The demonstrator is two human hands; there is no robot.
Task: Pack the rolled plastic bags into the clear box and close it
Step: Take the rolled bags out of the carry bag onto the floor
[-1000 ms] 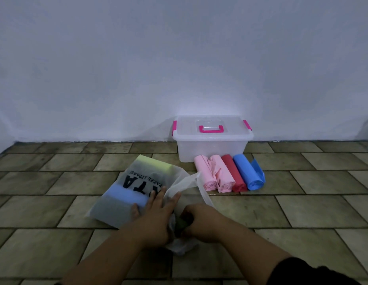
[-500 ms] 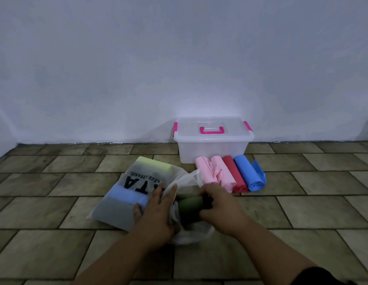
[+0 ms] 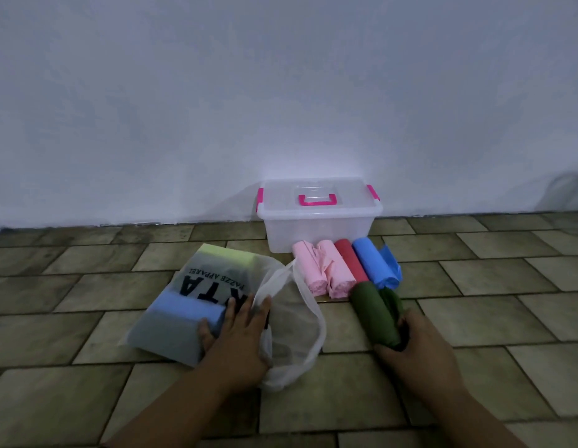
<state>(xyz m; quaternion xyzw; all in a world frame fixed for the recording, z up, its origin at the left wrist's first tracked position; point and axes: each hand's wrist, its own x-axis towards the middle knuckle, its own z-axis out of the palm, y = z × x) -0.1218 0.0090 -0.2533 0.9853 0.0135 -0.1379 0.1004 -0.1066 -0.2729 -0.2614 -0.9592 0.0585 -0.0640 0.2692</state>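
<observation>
Clear box (image 3: 318, 226): stands against the wall on the tiled floor (image 3: 475, 305), lid on, pink latches and handle; looks empty through its walls. Nothing packed yet.

Rolls laid out in front of the box, side by side and touching: two pink rolls (image 3: 323, 268), one red roll (image 3: 348, 258), one blue roll (image 3: 373, 265) with a loose tail.

Green rolls (image 3: 378, 313): a pair, just beside the near end of the row, gripped at their near end by the right hand (image 3: 416, 344), fingers closed around them.

Printed pouch (image 3: 190, 305): lies left of the row, blue and grey contents showing through. A thin white bag (image 3: 294, 321) sags open beside it.

Left hand (image 3: 239, 334): flat, fingers spread, pressing on pouch and white bag; grasps nothing firmly.

Remaining, by judgement: set down the green pair, open the lid, load all rolls, close and latch. Task at its early sorting stage.
</observation>
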